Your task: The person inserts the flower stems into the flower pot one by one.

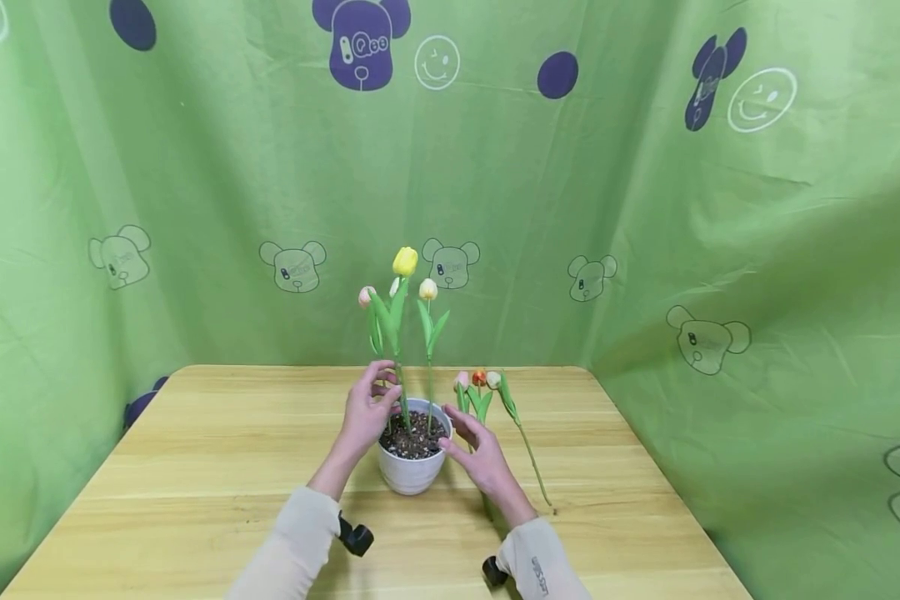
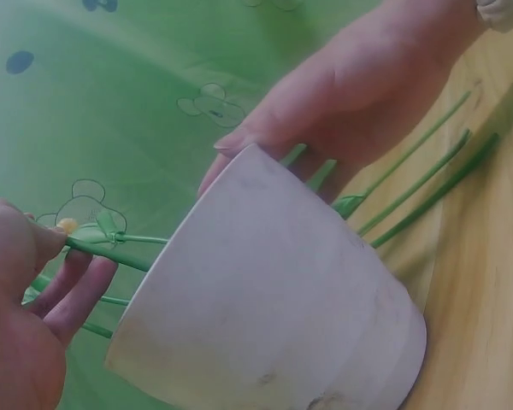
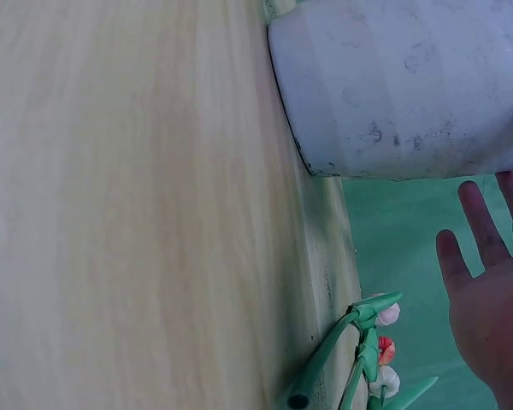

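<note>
A white pot (image 1: 411, 477) filled with dark soil (image 1: 417, 444) stands on the table. My left hand (image 1: 363, 410) is at its left rim, pinching the stem (image 2: 111, 254) of the yellow tulip (image 1: 405, 262) between thumb and fingers. Also upright in the pot are a pink tulip (image 1: 366, 297) and a cream tulip (image 1: 428, 289); a white bloom is partly hidden behind the yellow one's leaves. At the pot's right rim is my right hand (image 1: 483, 458), thumb and fingers spread and relaxed, fingertips right by the edge.
Right of the pot, loose tulips lie on the wooden table (image 1: 217, 467): a pink one (image 1: 461, 381), an orange-red one (image 1: 479, 377) and a white one (image 1: 493, 380). Part of their stems passes behind my right hand. A green patterned curtain (image 1: 217, 150) surrounds the table's back and sides.
</note>
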{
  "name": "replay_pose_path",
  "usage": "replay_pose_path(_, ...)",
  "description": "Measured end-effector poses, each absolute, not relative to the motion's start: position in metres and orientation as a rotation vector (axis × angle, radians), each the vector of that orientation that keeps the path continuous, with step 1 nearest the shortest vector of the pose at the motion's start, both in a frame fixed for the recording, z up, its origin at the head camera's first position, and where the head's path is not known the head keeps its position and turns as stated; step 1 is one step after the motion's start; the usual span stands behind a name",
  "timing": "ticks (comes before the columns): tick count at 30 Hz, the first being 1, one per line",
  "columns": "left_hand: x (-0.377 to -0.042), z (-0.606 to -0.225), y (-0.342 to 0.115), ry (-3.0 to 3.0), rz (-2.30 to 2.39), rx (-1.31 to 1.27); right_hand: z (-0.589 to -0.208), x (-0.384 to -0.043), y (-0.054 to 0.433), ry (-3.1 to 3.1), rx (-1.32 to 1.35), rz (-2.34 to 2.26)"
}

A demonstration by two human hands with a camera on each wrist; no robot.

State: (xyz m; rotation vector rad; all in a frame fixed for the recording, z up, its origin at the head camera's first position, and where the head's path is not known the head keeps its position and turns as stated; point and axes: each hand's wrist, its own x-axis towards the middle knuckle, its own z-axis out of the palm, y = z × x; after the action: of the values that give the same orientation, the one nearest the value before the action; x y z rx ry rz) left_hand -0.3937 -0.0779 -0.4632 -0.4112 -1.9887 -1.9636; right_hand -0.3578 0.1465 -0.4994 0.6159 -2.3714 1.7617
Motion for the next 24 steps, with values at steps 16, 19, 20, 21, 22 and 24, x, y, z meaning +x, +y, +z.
replay_pose_path(16, -0.394, -0.469, -0.076, -2.116, -1.818, -0.405, -0.533, -0.381, 0.150, -2.323, 0.589, 1.770)
replay_pose_path(19, -0.394, -0.471, -0.076, -2.116, -1.809, -0.417, -0.533, -0.381, 0.150, -2.327, 0.595, 1.772)
replay_pose_path(20, -0.394, -0.472, -0.075, -2.114, -1.806, -0.425, -0.533, -0.381, 0.150, -2.326, 0.592, 1.780)
replay_pose_path(21, -0.394, -0.473, -0.075, -2.115, -1.804, -0.430, -0.533, -0.381, 0.150, -2.324, 0.594, 1.783)
replay_pose_path(22, -0.395, -0.473, -0.074, -2.114, -1.799, -0.437, -0.533, -0.382, 0.150, -2.322, 0.594, 1.786)
replay_pose_path(24, -0.395, -0.474, -0.074, -2.122, -1.790, -0.442, -0.533, -0.382, 0.150, -2.317, 0.596, 1.790)
